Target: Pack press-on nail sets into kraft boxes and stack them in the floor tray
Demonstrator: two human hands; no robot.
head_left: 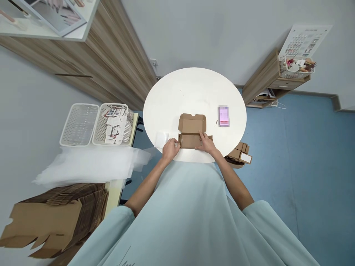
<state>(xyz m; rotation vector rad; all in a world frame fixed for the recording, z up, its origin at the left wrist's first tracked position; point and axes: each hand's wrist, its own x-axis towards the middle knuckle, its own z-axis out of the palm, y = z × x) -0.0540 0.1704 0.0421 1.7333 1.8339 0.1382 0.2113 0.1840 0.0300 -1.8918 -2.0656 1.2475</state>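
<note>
A brown cardboard box (192, 125) lies on the white round table (194, 81) in front of me, its lid folded back away from me. My left hand (171, 148) is closed at the box's left side, with fingertips pinching the left wall or flap. On the right, my right hand (205, 143) has its thumb and fingers around the right side of the box, near a flap that sticks outward. Left of the box, a small clear plastic bag (161, 139) lies close to my left hand.
A phone-like device (223, 116) lies right on the table. To the left stand a white basket (80, 125), another basket (128, 127) holding cards, a stack of translucent bags (91, 164) and flattened cardboard boxes (47, 223). Folded boxes (239, 153) sit below the table's right edge.
</note>
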